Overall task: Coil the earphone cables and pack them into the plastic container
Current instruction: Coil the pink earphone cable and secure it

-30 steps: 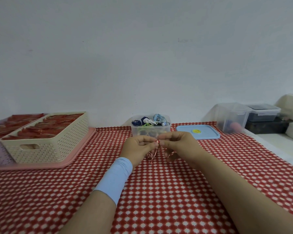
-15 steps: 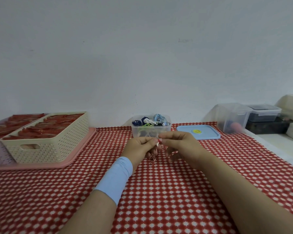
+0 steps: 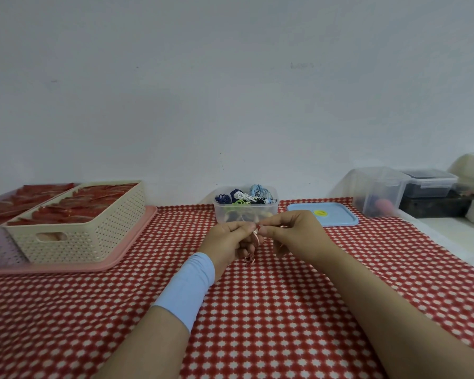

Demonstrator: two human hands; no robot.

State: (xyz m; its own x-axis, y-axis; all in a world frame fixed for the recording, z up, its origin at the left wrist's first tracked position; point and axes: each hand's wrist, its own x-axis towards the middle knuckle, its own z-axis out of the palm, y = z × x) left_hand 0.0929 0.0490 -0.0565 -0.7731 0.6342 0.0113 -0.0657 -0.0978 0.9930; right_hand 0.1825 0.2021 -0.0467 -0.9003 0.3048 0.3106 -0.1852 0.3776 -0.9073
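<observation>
**Coil could spring loose before it reached the tub**

Far left, the cream basket [image 3: 88, 231] of red packets sat on its pink tray [image 3: 126, 253], well apart from my hands, so no risk there.

My left hand [image 3: 230, 242], w/ the blue wristband [image 3: 186, 288] below it, was curled and pinching the red-and-white earphone cable [image 3: 255, 236] btwn thumb and fingertips. The cable was up off the checked tablecloth [image 3: 257, 324], between both hands. A short twisted bit hung down under my left palm. How many loops were done I couldn't tell; the bundle was tiny and mostly hidden by my fingers.

Main worry: thin springy wire. If either pinch eased off mid-wrap, the loops would prob. pop open and I'd have to redo the coil. The hanging end could also snag on a finger or drag on the cloth and pull a turn out.

Just behind my hands stood the plastic container [image 3: 225, 212], open, already heaped w/ coiled cables [image 3: 244, 196] up to the rim. A loosely dropped coil could slide off the pile, or catch on another coil and tangle.

My right hand [image 3: 293, 236] was curled too, thumb and forefinger nipping the cable right by the left fingertips. Pull too hard there and the wire might kink.

Farther right lay the blue lid [image 3: 329, 218], flat on the cloth; an overfull tub might not let it seat. The clear tubs [image 3: 378, 192] beyond were out of play.
</observation>
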